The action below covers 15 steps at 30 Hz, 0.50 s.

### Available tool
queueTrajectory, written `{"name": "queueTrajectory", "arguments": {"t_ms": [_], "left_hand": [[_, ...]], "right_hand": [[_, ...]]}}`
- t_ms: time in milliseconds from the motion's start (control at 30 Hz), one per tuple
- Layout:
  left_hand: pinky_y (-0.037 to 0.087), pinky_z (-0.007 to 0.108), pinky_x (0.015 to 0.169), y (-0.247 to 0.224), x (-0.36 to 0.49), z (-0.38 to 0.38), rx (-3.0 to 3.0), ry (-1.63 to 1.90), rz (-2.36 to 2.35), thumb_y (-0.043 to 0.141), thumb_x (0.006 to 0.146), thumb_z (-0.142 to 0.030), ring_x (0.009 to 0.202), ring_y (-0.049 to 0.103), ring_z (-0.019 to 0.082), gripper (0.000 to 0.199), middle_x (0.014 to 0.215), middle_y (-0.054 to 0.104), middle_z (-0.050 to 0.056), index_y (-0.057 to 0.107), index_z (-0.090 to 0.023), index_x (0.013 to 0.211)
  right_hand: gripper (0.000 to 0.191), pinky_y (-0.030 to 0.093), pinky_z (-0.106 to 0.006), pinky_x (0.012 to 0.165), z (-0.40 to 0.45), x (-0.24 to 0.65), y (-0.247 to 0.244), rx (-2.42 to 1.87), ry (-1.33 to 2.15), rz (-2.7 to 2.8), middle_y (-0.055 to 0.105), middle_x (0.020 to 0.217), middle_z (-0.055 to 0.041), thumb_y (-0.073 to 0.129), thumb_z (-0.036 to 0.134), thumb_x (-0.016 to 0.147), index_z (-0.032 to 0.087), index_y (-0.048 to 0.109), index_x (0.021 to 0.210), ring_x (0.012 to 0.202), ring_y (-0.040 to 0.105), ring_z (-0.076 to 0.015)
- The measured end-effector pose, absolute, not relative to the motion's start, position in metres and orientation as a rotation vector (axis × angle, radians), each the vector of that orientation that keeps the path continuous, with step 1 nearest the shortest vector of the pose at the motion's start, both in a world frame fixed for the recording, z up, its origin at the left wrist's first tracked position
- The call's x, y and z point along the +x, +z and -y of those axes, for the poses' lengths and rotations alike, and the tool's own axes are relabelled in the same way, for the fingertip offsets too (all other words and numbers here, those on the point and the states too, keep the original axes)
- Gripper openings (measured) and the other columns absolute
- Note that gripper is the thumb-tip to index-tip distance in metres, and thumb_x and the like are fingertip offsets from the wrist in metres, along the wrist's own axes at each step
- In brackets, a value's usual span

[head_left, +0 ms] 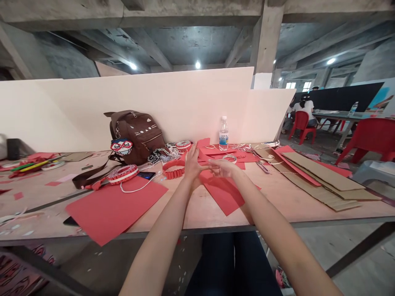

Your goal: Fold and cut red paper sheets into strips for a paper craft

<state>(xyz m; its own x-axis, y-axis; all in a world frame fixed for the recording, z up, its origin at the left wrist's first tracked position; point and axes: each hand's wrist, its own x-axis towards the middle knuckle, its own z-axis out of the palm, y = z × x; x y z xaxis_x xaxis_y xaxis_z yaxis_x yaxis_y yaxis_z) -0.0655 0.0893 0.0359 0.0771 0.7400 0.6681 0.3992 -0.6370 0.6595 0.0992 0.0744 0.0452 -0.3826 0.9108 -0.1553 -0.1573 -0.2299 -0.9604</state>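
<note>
My left hand point(193, 165) stands upright above the wooden tabletop point(271, 193), its fingers pointing away from me. My right hand point(224, 167) reaches across from the right, and its fingertips meet the left palm. Anything small held between them is hidden. A red pleated paper band point(173, 169) lies just left of my left hand. Sheets of red paper point(224, 193) lie under and around both hands. Farther left sits a round red-and-white paper piece point(123, 174), with a white cord point(135, 188) and a black phone point(146, 175) beside it.
A brown backpack point(135, 137) and a water bottle point(224, 135) stand against a white partition point(154, 102). Cardboard strips point(321, 176) lie at the right, scraps and pens at the left. A seated person point(304, 111) and red chairs are at the back right.
</note>
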Motion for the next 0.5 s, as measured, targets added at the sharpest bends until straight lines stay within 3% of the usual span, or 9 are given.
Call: {"name": "queueTrajectory", "arguments": {"t_ms": [133,367,500], "left_hand": [[-0.004,0.044,0.118,0.041,-0.071,-0.083,2.387,1.587,-1.255,0.082,0.063,-0.036,0.145,0.016,0.032,0.068,0.152,0.036,0.012,0.058,-0.023,0.124],[-0.011,0.044,0.116,0.042,-0.073,-0.083,2.519,1.568,-1.326,0.079,0.065,-0.042,0.145,0.018,0.033,0.074,0.15,0.037,0.016,0.054,-0.022,0.131],[-0.012,0.046,0.115,0.042,-0.07,-0.082,2.478,1.571,-1.362,0.08,0.065,-0.041,0.145,0.016,0.032,0.073,0.152,0.033,0.015,0.054,-0.02,0.13]], "right_hand": [[0.014,0.054,-0.026,0.064,-0.075,0.105,0.045,-0.984,1.737,1.204,0.07,0.074,-0.0048,0.078,0.021,0.066,0.016,0.065,0.071,0.069,0.064,-0.014],[0.013,0.056,-0.031,0.066,-0.079,0.104,0.039,-1.023,1.608,1.253,0.067,0.065,-0.0033,0.077,0.017,0.062,0.016,0.064,0.065,0.066,0.064,-0.0153],[0.012,0.053,-0.03,0.071,-0.086,0.097,0.036,-1.01,1.334,1.262,0.069,0.078,-0.0064,0.073,0.019,0.066,0.015,0.062,0.069,0.077,0.065,-0.0179]]}}
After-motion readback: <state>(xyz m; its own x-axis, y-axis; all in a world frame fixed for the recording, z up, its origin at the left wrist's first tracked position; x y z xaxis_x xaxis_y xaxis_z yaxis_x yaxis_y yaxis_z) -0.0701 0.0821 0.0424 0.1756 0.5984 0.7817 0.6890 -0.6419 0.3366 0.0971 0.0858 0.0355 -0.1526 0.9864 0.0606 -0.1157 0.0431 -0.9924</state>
